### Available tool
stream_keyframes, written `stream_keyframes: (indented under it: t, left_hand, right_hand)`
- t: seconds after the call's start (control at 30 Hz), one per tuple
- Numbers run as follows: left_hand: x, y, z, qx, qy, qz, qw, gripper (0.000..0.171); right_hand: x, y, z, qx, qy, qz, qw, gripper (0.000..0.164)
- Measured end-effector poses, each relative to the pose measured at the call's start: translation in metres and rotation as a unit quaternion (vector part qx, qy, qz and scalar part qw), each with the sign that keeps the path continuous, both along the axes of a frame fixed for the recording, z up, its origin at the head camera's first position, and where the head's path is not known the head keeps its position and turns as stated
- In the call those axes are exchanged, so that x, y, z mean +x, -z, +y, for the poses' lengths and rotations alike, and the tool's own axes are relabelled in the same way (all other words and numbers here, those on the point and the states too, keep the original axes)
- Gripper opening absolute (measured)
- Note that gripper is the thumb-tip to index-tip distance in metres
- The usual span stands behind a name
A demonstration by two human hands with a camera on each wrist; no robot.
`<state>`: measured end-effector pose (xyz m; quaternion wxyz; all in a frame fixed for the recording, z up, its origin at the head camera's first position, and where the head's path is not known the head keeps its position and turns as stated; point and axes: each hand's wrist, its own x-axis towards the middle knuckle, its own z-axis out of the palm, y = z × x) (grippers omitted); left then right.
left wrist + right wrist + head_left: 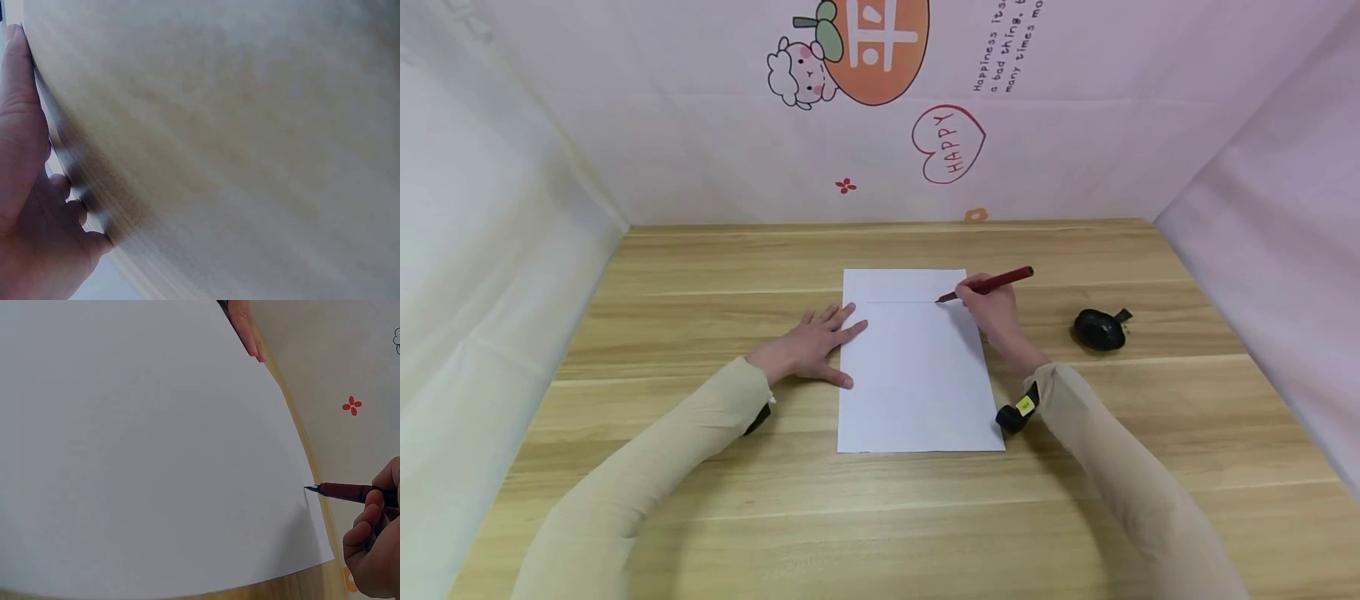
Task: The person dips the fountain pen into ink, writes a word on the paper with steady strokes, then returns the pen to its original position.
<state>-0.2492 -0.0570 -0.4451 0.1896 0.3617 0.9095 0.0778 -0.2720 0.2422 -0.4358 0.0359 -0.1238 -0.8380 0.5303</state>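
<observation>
A white sheet of paper [913, 375] lies on the table, with one thin straight line across its upper part. My right hand [992, 315] pinches a dark red fountain pen [1003, 279] above the sheet's upper right side. The pen's nib [310, 487] meets the paper at the right end of that line. Spread fingers of my left hand [811, 346] rest on the paper's left edge, while its palm lies over the wood. In the left wrist view, the left hand [28, 181] shows at the far left with thumb extended.
A small black rounded object with a short tab [1099, 330] sits on the wooden table [737, 508], right of the paper. Printed white cloth [715, 150] hangs behind the table, and more cloth borders both sides. Each wrist wears a black device.
</observation>
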Motion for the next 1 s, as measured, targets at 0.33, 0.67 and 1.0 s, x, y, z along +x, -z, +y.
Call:
stream_keyframes:
  t: [0.33,0.67,1.0]
  left_hand:
    - [0.001,-0.001,-0.001,0.007,0.004,-0.001,1.0,0.097]
    - [0.001,-0.001,-0.001,0.008,0.006,-0.001,1.0,0.097]
    - [0.0,0.0,-0.001,0.0,0.003,-0.002,1.0,0.096]
  right_hand:
    - [0.002,-0.001,0.007,0.004,0.012,0.011,1.0,0.02]
    - [0.004,-0.001,0.01,0.012,0.006,0.012,1.0,0.02]
    - [0.003,0.0,0.011,0.025,0.004,0.004,1.0,0.023]
